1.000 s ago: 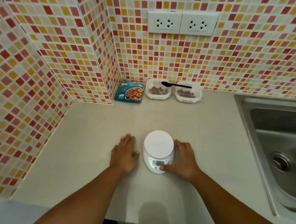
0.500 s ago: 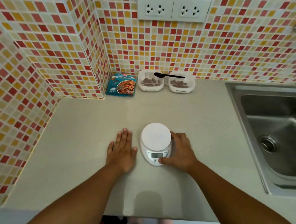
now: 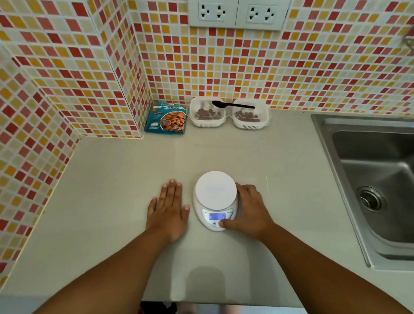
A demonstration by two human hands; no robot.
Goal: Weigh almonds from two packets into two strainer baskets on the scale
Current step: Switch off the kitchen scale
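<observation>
white scale (image 3: 215, 200) sits on the pale worktop (image 3: 118, 176), its screen lit. the right hand (image 3: 251, 213) curls round the scale's right side, thumb on the front buttons. the left hand (image 3: 168, 209) lies flat and released just left of it, not touching. two strainer baskets (image 3: 207, 113) holding almonds, a black spoon (image 3: 231, 105) across them, and an almond packet (image 3: 167, 118) stand well beyond, against the tiled wall (image 3: 301, 73). steel sink (image 3: 380, 180) at right.
</observation>
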